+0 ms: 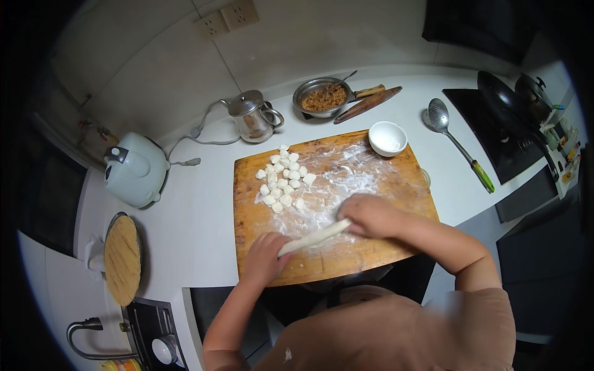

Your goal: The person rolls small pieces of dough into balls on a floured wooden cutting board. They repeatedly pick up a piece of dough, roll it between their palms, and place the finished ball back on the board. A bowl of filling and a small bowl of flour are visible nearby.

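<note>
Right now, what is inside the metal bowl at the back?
The metal bowl holds brown minced filling, with a utensil handle sticking out. The bowl's bottom is covered.

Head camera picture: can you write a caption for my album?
Two hands, left hand and right hand, roll a dough rope on a floured wooden board beside cut dough pieces.

My right hand (371, 216) covers far end of dough rope (314, 237); left hand (265, 256) hides near end. Filling in metal bowl (322, 97) too small to identify. Faucet (86, 337) cut off by lower edge.
</note>
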Motion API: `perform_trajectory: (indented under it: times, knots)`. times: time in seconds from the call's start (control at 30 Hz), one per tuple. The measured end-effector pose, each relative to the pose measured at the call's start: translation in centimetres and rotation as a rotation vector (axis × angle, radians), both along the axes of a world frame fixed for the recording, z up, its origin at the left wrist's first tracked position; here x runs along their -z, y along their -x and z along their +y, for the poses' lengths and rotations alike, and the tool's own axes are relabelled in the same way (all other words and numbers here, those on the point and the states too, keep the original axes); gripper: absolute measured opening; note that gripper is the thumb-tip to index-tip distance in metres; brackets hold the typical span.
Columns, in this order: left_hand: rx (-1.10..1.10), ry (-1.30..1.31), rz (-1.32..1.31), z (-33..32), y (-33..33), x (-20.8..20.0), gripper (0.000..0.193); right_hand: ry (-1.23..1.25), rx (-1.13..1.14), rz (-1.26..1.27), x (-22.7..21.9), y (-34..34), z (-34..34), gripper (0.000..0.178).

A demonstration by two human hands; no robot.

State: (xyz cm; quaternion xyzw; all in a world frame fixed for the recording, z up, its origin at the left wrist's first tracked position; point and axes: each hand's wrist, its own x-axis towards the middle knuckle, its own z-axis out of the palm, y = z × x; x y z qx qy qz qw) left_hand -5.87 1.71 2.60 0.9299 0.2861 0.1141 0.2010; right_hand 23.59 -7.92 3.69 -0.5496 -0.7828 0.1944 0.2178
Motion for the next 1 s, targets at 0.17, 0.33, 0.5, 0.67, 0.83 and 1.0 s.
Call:
perform_trajectory:
  times: [0.17, 0.33, 0.5, 0.67, 0.83, 1.0]
  knots:
    - [-0.069, -0.175, -0.094, -0.8, -4.1, 2.0, 0.044, 0.102, 0.38, -0.225, -1.8, -4.5, -3.5, 0.036]
    - [-0.047, -0.352, -0.04, -1.3, -9.6, 2.4, 0.067, -0.184, 0.41, -0.291, 0.8, -1.3, -1.4, 0.063]
    - [0.041, -0.266, 0.083, -2.2, -9.8, 2.9, 0.08, -0.074, 0.429, -0.301, 2.7, 0.0, -1.3, 0.072]
    - [0.225, -0.141, 0.219, -6.3, -4.0, 1.5, 0.085, 0.014, 0.285, -0.406, 1.6, 3.2, -9.5, 0.074]
    - [0.08, -0.275, 0.158, -2.2, -9.4, 2.9, 0.089, -0.064, 0.427, -0.409, 3.2, -0.2, -2.4, 0.075]
    - [0.019, -0.282, 0.162, -0.6, -10.6, 2.4, 0.091, -0.104, 0.483, -0.366, 2.3, -1.9, 0.8, 0.075]
